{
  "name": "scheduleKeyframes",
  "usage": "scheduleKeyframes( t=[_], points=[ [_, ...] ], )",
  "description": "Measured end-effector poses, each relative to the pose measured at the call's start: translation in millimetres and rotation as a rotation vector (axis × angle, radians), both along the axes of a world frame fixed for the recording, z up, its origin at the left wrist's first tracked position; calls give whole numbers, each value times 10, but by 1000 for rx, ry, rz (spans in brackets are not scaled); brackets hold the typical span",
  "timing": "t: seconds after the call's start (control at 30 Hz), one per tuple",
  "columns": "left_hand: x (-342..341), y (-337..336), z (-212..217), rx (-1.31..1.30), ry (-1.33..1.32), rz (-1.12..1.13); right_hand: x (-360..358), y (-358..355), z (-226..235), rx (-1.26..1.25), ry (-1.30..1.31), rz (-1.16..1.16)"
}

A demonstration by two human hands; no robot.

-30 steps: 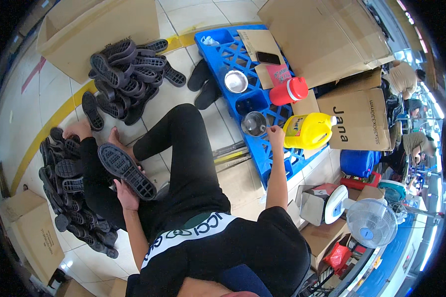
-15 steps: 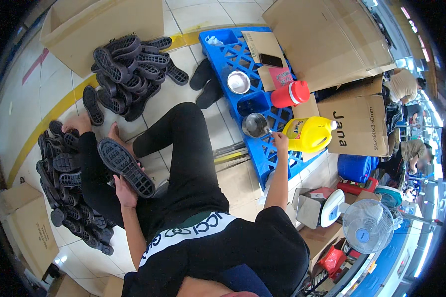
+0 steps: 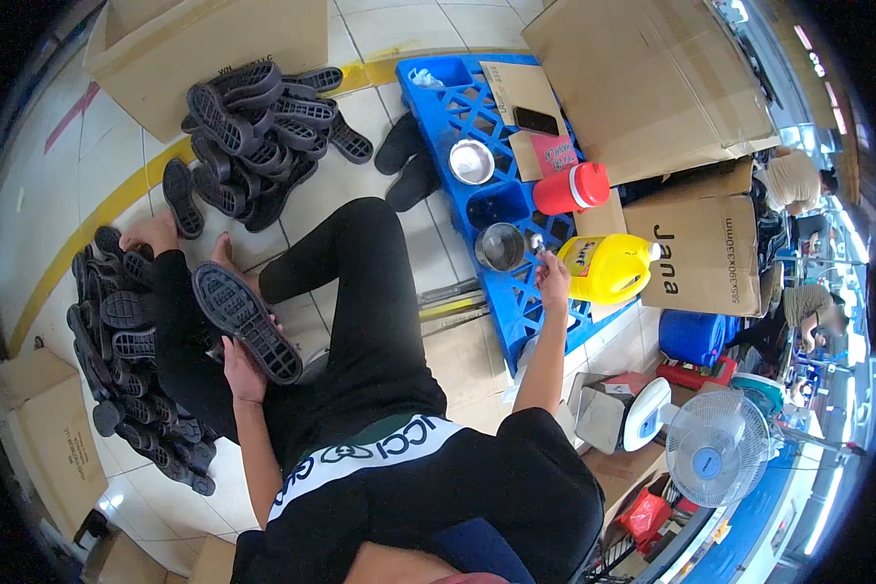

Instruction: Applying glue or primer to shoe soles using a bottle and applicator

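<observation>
My left hand is closed on the near edge of a black shoe sole, held tilted above my lap with its gridded side up. Out over the blue pallet, my right hand pinches a small tool with a pale, shiny tip; its kind is too small to make out. Just left of that tip stands a round metal cup. A second metal bowl with whitish contents sits farther off. Right of my right hand is a yellow jug.
Piles of black soles lie far left and left on the tiles. The pallet also carries a red flask and a phone. Large cartons stand behind it. A scale and a fan are at right; people work beyond.
My right hand has lifted the small tool up out of the metal cup and to its right. My left hand still holds the sole in nearly the same place.
</observation>
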State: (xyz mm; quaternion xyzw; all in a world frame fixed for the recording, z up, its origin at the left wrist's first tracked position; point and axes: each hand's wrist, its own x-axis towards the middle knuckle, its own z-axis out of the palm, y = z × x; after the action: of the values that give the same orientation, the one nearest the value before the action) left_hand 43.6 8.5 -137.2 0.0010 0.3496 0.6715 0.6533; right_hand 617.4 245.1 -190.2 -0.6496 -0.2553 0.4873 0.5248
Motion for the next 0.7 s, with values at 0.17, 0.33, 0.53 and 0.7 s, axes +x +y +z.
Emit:
scheduleKeyframes(
  t=[0.17, 0.33, 0.53, 0.7],
  points=[
    [34, 26, 6, -5, -3, -9, 395, -61, -419, -218, -736, 323],
    [17, 13, -37, 24, 72, -47, 238, -90, -299, -111, -404, 132],
    [13, 0, 38, -21, 44, -23, 114, -107, -205, -69, -257, 96],
    [-4, 18, -39, -34, 69, -17, 110, -21, -207, -96, -424, 122]
  ],
)
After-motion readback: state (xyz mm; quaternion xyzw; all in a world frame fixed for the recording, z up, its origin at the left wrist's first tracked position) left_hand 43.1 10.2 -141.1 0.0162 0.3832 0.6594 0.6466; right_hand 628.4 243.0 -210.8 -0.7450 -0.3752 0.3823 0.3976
